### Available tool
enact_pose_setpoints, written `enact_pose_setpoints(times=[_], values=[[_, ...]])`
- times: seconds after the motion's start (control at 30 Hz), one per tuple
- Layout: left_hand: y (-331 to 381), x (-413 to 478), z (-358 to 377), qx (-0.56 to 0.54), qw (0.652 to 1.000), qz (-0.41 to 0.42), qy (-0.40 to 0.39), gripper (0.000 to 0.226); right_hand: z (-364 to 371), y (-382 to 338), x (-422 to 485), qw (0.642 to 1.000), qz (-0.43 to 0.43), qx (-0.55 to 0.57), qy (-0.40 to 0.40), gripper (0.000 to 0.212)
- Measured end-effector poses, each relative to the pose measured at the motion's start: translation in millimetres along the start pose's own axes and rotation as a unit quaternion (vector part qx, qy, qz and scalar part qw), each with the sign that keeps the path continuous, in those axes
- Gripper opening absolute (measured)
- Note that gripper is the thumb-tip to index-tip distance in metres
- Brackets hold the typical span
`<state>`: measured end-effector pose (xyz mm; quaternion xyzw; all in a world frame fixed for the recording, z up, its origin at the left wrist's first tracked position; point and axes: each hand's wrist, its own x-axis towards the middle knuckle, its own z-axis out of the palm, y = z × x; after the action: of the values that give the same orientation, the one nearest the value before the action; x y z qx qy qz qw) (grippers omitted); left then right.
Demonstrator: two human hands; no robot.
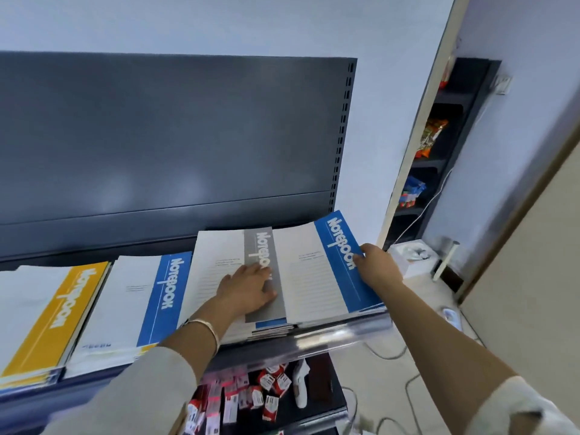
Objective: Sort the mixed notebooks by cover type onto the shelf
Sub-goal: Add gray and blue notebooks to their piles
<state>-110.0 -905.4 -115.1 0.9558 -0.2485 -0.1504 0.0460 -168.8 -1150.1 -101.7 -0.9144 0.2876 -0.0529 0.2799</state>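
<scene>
Several notebooks lie flat on the dark shelf [282, 348]. From left to right: a yellow-banded notebook [53, 318], a blue-banded notebook [131, 306], a grey-banded notebook [213, 271] on a stack, and a second blue-banded notebook [317, 268] at the right end. My left hand [248, 287] rests flat on the grey-banded cover, fingers straight. My right hand [376, 262] grips the right edge of the far-right blue-banded notebook, which overlaps the grey one.
A dark back panel [172, 136] rises behind the shelf. A lower shelf [323, 381] holds several small red-and-white packets [270, 390]. To the right stand a narrow rack with snack packs [430, 139], a white box [414, 255] and cables on the floor [386, 350].
</scene>
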Motion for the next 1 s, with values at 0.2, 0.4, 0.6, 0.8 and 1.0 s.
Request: enact_pose_setpoints(times=[0.2,0.4,0.6,0.8,1.0], values=[[7,0,4,0.011,1.000,-0.016,0.010,0.060,6,6,10,0.995,0.018,-0.097,-0.032,0.026],[9,0,3,0.024,0.999,-0.019,0.017,0.060,21,-13,-6,0.966,-0.085,-0.244,0.014,0.047],[11,-2,4,0.013,1.000,-0.012,0.025,0.060,51,-29,-24,0.933,-0.216,-0.250,-0.146,0.056],[12,-4,7,0.013,0.999,-0.012,0.028,0.060,58,-24,-34,0.949,-0.140,-0.244,-0.142,0.055],[13,-5,8,0.007,0.999,-0.018,0.030,0.059,62,-30,-40,0.951,-0.142,-0.244,-0.128,0.054]])
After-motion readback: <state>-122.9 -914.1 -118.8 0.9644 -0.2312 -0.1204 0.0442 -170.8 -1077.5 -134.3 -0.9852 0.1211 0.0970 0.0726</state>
